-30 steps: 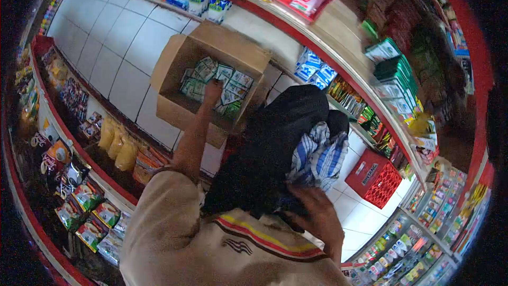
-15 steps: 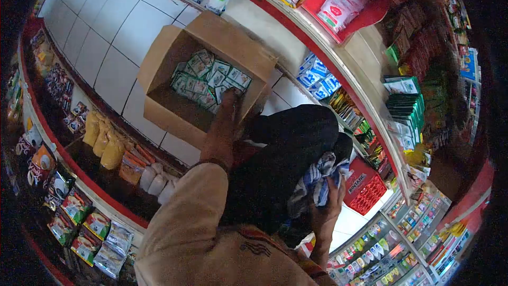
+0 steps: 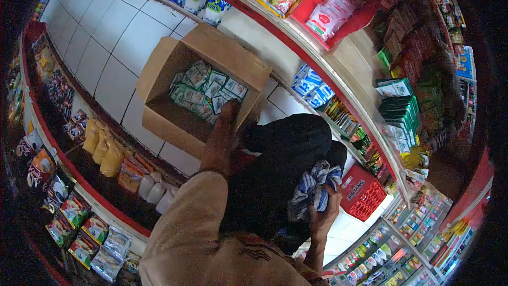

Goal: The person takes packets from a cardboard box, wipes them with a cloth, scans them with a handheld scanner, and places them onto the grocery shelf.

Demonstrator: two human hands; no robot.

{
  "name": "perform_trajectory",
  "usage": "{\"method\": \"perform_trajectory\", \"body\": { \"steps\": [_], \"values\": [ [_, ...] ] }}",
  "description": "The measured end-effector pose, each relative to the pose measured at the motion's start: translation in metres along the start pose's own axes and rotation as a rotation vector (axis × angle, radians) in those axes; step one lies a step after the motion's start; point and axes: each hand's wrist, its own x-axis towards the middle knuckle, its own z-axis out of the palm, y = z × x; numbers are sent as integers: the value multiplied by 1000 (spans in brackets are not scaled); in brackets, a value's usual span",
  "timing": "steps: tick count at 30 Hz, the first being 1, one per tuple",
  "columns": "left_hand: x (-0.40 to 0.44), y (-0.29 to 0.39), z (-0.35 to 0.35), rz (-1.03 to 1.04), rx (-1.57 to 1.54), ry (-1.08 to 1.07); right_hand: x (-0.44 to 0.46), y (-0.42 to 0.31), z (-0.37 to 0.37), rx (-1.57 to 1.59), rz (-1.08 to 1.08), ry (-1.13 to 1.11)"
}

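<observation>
My left hand (image 3: 228, 111) reaches down into an open cardboard box (image 3: 222, 47) on the floor. It touches the near right edge of a heap of small green-and-white sachets (image 3: 198, 85) at the bottom of the box. Its fingers are dark and partly hidden, so their grip does not show. Beside my dark-clothed knee, my right hand (image 3: 329, 207) is closed on a crumpled blue-and-white patterned cloth (image 3: 311, 186). The cloth bunches up above the fingers and rests against my leg.
Stocked shelves curve along both sides of the tiled floor (image 3: 116, 37). Bags of yellow goods (image 3: 110, 154) line the left lower shelf. A red Bintang crate (image 3: 362, 193) stands beyond my right hand. Blue-and-white packets (image 3: 312, 86) and stacked green packets (image 3: 399, 114) sit on the right.
The view has shifted slightly, so the box and shelves sit a little differently. My left hand stays in the box among the sachets, and my right hand keeps hold of the cloth.
</observation>
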Motion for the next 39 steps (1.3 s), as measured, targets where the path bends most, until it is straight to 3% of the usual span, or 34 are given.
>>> {"method": "perform_trajectory", "body": {
  "steps": [4,6,7,9,10,12,16,18,19,21,22,24,25,27,28,33,36,37,39],
  "values": [
    [-45,52,-16,184,167,191,-1,4,3,1,-2,27],
    [-43,60,-20,31,-413,49,-2,2,4,19,24,21],
    [-45,62,-12,32,-411,47,-2,1,4,35,44,14],
    [-50,64,6,185,-483,359,-3,6,7,50,35,33],
    [-54,75,-6,186,-483,361,-3,7,8,66,27,48],
    [-68,109,-47,125,-376,82,-4,8,7,53,40,23],
    [-68,129,-46,-3,-679,95,-2,9,9,19,58,21],
    [-68,150,-47,151,-499,154,0,5,10,36,56,41],
    [-58,139,-45,146,-500,152,0,3,11,53,56,63],
    [-28,110,-38,74,-21,83,-2,10,10,23,53,36],
    [-3,85,-2,74,-24,80,-1,12,10,-1,41,17],
    [34,15,11,120,374,496,0,10,10,-7,42,20],
    [27,28,6,119,373,495,1,8,10,-8,43,23],
    [9,61,-11,-278,-47,255,2,7,11,-13,36,27],
    [-2,79,-19,-281,-48,255,3,7,11,-19,27,32],
    [-48,158,-44,22,-344,183,-5,26,17,-22,-23,47],
    [-22,125,-43,79,-372,258,-4,20,14,-21,-16,44],
    [-16,119,-47,79,-372,254,-2,17,12,-8,10,23],
    [-9,110,-58,116,256,693,0,12,11,-11,31,25]
  ]
}}
